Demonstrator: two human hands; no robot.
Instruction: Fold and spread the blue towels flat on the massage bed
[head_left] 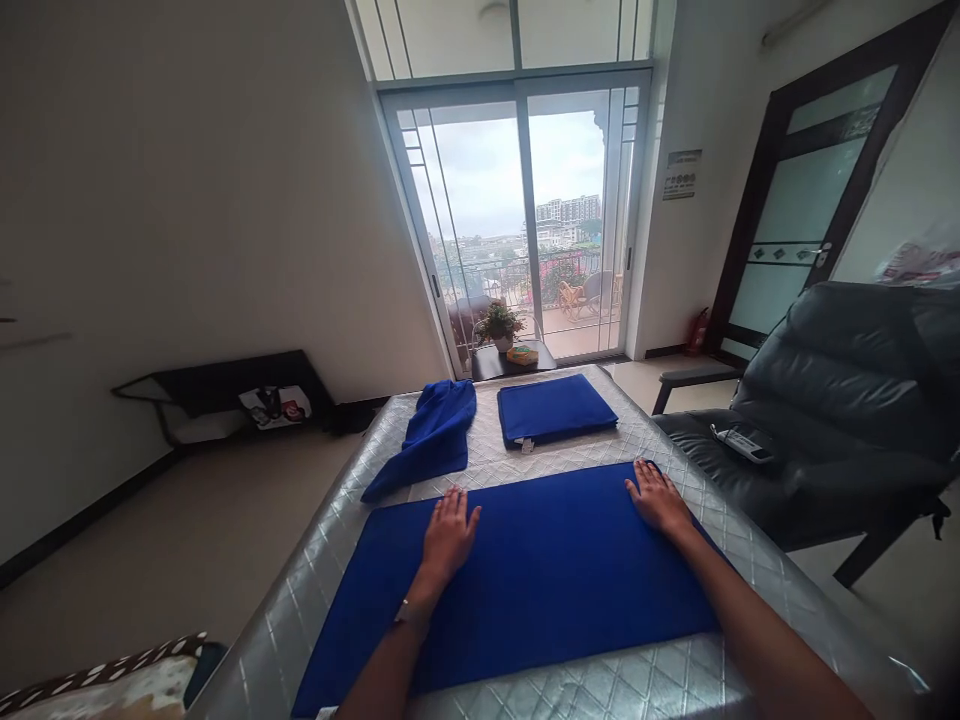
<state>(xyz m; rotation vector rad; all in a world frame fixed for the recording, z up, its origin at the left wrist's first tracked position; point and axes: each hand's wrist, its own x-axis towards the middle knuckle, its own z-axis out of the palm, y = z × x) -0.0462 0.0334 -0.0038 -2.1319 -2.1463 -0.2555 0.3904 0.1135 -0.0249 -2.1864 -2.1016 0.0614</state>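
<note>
A blue cloth (540,570) lies spread flat on the quilted silver table cover (600,690). My left hand (450,530) rests palm down near its far edge, left of the middle, fingers stretched out. At the far right corner my right hand (657,496) lies flat on the same cloth, fingers extended. Beyond it sits a neatly folded stack of blue cloth (559,408) with a white tag at its near edge. To the left of that stack, a crumpled blue cloth (431,435) lies loosely, its near end close to the spread cloth.
A black reclining chair (847,400) stands close on the right, with a white device (741,443) on its seat. Past the table's far end, a small table holds a potted plant (500,325) and a tissue box (523,354). A low black bench (232,390) is by the left wall.
</note>
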